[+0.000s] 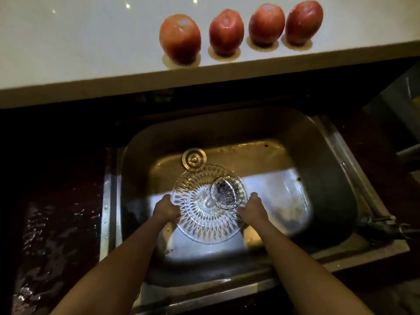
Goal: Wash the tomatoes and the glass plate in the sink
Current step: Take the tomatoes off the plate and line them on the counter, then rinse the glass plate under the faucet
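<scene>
Tomatoes [180, 38] glisten in a row on the surface [79, 53], seemingly washed. My left hand [165, 209] and right hand [252, 209] grip the glass plate [204, 223] by opposite rims inside the sink [329, 169]; next, I judge, rinsing it calls for a firm hold.

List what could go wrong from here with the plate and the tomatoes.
1. The left hand and right hand grip the glass plate only by its rim over the steel sink; a slip could chip it.
2. The four tomatoes stand near the counter edge above the sink; a knock might roll one off.
</scene>
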Demonstrator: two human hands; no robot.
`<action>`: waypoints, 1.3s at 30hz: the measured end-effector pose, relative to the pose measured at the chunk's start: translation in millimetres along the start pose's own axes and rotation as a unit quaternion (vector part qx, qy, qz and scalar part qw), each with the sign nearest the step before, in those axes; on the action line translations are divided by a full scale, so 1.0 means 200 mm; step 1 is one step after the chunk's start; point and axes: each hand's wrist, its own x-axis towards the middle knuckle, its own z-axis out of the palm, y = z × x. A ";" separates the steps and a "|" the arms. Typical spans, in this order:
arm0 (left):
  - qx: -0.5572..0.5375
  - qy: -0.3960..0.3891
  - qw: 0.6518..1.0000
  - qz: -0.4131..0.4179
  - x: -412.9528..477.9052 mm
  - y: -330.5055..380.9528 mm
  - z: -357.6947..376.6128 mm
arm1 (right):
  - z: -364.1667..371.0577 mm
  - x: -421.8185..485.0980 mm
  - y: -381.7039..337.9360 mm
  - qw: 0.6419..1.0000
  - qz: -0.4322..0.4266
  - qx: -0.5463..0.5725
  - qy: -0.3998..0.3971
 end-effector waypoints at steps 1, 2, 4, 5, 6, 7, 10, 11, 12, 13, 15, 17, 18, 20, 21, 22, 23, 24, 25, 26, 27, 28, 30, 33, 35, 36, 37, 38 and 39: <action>-0.042 0.001 0.999 -0.020 0.00 0.00 0.00 | 0.01 0.01 0.00 1.000 0.017 0.015 0.010; -0.087 0.004 0.995 -0.038 0.00 0.00 0.01 | 0.02 0.02 0.01 0.999 0.027 0.018 0.011; -0.157 0.018 0.986 -0.059 -0.01 0.02 0.01 | 0.03 0.03 0.02 0.999 0.041 0.015 -0.002; -0.180 0.026 0.982 -0.057 -0.02 0.03 0.01 | 0.03 0.03 0.02 0.999 0.048 0.018 -0.006; -0.203 0.030 0.978 -0.049 -0.04 0.05 0.01 | 0.03 0.04 0.02 0.998 0.053 0.023 -0.008; -0.226 0.028 0.973 -0.036 -0.06 0.06 0.00 | 0.02 0.03 0.02 0.998 0.056 0.029 -0.007; -0.314 -0.005 0.949 -0.016 -0.14 0.11 -0.01 | -0.03 -0.01 0.05 0.997 0.049 0.049 0.019; -0.326 -0.011 0.945 -0.004 -0.17 0.13 -0.02 | -0.06 -0.03 0.05 0.996 0.044 0.066 0.031; -0.329 -0.017 0.944 0.014 -0.20 0.15 -0.02 | -0.10 -0.05 0.05 0.994 0.036 0.090 0.043; -0.338 -0.024 0.940 0.031 -0.23 0.18 -0.03 | -0.14 -0.07 0.06 0.991 0.028 0.118 0.053; -0.345 -0.034 0.936 0.056 -0.29 0.25 -0.05 | -0.23 -0.12 0.07 0.986 0.013 0.150 0.073; -0.345 -0.043 0.934 0.082 -0.33 0.35 -0.08 | -0.33 -0.17 0.08 0.982 -0.001 0.161 0.096; -0.344 -0.044 0.933 0.095 -0.35 0.41 -0.10 | -0.38 -0.20 0.09 0.978 -0.004 0.179 0.108; -0.346 -0.041 0.930 0.119 -0.39 0.53 -0.14 | -0.48 -0.26 0.09 0.967 -0.007 0.210 0.142; -0.352 -0.042 0.926 0.133 -0.41 0.59 -0.15 | -0.53 -0.29 0.09 0.962 -0.014 0.219 0.161; -0.360 -0.045 0.920 0.147 -0.44 0.65 -0.16 | -0.59 -0.33 0.08 0.957 -0.024 0.229 0.179; -0.370 -0.048 0.914 0.161 -0.47 0.70 -0.16 | -0.64 -0.36 0.08 0.951 -0.035 0.236 0.196; -0.379 -0.047 0.908 0.172 -0.50 0.75 -0.16 | -0.69 -0.40 0.08 0.947 -0.045 0.238 0.212; -0.385 -0.040 0.904 0.184 -0.53 0.80 -0.16 | -0.74 -0.44 0.08 0.943 -0.056 0.237 0.226; -0.387 -0.029 0.901 0.194 -0.56 0.84 -0.16 | -0.78 -0.48 0.08 0.941 -0.065 0.235 0.235; -0.389 -0.014 0.899 0.202 -0.59 0.87 -0.15 | -0.82 -0.51 0.08 0.941 -0.074 0.231 0.237; -0.387 0.005 0.899 0.206 -0.61 0.91 -0.14 | -0.87 -0.55 0.09 0.941 -0.085 0.225 0.240; -0.365 0.042 0.907 0.205 -0.63 0.95 -0.13 | -0.95 -0.63 0.11 0.941 -0.105 0.194 0.255; -0.366 0.035 0.907 0.205 -0.66 1.01 -0.10 | -1.05 -0.73 0.17 0.937 -0.092 0.114 0.317; -0.369 0.026 0.905 0.210 -0.68 1.03 -0.08 | -1.08 -0.78 0.22 0.928 -0.052 0.081 0.361; -0.370 0.023 0.904 0.212 -0.69 1.04 -0.07 | -1.08 -0.79 0.25 0.926 -0.025 0.074 0.369; -0.370 0.019 0.904 0.214 -0.70 1.05 -0.06 | -1.07 -0.80 0.27 0.929 0.001 0.067 0.364; -0.369 0.014 0.904 0.215 -0.72 1.06 -0.05 | -1.06 -0.80 0.30 0.935 0.023 0.062 0.348; -0.367 0.010 0.905 0.215 -0.73 1.06 -0.04 | -1.04 -0.79 0.32 0.942 0.038 0.061 0.327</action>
